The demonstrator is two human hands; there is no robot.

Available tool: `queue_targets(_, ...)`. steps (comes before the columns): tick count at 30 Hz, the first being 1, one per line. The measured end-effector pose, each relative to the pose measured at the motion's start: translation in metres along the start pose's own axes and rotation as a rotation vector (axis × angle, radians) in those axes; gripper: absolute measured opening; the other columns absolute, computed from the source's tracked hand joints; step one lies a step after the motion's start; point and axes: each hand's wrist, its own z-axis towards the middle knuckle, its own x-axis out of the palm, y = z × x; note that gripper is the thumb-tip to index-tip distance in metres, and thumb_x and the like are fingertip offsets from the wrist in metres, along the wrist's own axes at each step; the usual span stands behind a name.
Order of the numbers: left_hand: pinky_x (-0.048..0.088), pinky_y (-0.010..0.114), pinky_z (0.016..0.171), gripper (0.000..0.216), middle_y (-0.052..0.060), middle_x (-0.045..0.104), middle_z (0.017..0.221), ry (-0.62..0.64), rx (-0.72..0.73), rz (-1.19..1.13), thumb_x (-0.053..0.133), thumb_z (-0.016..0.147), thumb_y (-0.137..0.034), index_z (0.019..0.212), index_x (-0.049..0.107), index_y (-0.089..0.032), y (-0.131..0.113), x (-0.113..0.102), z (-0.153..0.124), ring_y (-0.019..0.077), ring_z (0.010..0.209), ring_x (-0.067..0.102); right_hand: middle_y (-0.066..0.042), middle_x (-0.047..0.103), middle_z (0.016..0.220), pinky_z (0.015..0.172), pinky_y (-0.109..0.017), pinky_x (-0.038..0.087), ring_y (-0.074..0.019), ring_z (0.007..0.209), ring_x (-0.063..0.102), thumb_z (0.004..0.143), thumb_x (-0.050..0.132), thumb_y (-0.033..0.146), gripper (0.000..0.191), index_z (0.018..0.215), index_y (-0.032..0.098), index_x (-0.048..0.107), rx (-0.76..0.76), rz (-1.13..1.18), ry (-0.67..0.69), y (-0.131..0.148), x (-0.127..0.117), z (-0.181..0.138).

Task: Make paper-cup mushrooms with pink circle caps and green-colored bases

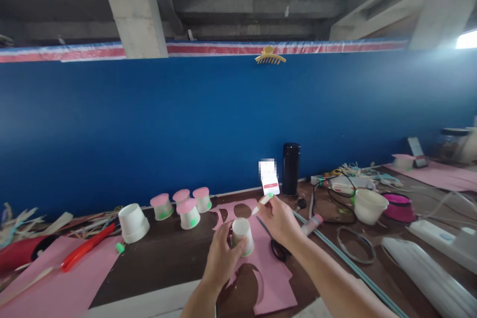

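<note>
My left hand (224,253) is wrapped around a small white paper cup (242,231), which stands over the cut pink paper (274,278). Just above and to the right of the cup, my right hand (278,221) pinches a slim white tube (264,201) with a pointed end and a spot of green. The tube's tip points down and left, close to the cup rim but apart from it. Black-handled scissors (278,251) lie on the pink paper under my right wrist. Several cups topped with pink paper discs (188,206) stand to the left.
A larger white cup (133,223) sits upside down at left, near an orange-red handled tool (87,248) and a green cap (119,247). Behind my hands stand a lit phone (270,186) and a black flask (291,169). Cables, a white bowl (368,206) and a power strip (443,243) occupy the right.
</note>
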Motion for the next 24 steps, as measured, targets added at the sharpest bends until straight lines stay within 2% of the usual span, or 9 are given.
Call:
queue_targets(6, 0.042, 0.032, 0.089, 0.052, 0.010, 0.058, 0.119, 0.008, -0.040, 0.008, 0.062, 0.070, -0.034, 0.119, 0.055, -0.019, -0.002, 0.000, 0.001, 0.0240, 0.106, 0.054, -0.004, 0.062, 0.074, 0.060, -0.027, 0.041, -0.0174, 0.065, 0.059, 0.088, 0.039, 0.039, 0.027, 0.080, 0.019, 0.055, 0.022, 0.038, -0.064, -0.031, 0.031, -0.013)
queue_targets(11, 0.041, 0.031, 0.091, 0.052, 0.009, 0.057, 0.120, 0.017, -0.048, 0.035, 0.061, 0.070, -0.033, 0.120, 0.054, -0.019, -0.003, 0.000, 0.000, 0.0230, 0.107, 0.053, -0.006, 0.064, 0.080, 0.067, -0.028, 0.043, -0.0194, 0.074, 0.061, 0.088, 0.040, 0.041, 0.026, 0.084, 0.020, 0.054, 0.032, 0.075, -0.087, -0.053, 0.041, -0.022)
queue_targets(19, 0.043, 0.034, 0.089, 0.049, 0.009, 0.058, 0.117, 0.013, -0.025, 0.062, 0.061, 0.071, -0.033, 0.118, 0.055, -0.019, -0.006, -0.001, 0.000, 0.0244, 0.105, 0.055, -0.006, 0.065, 0.078, 0.059, -0.026, 0.040, -0.0185, 0.069, 0.062, 0.089, 0.041, 0.038, 0.023, 0.077, 0.021, 0.050, 0.018, 0.075, -0.033, -0.053, 0.048, -0.029)
queue_targets(24, 0.045, 0.036, 0.086, 0.047, 0.010, 0.059, 0.115, 0.013, 0.015, 0.078, 0.061, 0.073, -0.038, 0.115, 0.057, -0.020, -0.008, -0.002, -0.001, 0.0249, 0.100, 0.057, -0.006, 0.065, 0.081, 0.063, -0.025, 0.040, -0.0178, 0.072, 0.061, 0.090, 0.041, 0.035, 0.020, 0.079, 0.020, 0.050, -0.003, 0.077, -0.007, -0.052, 0.050, -0.030)
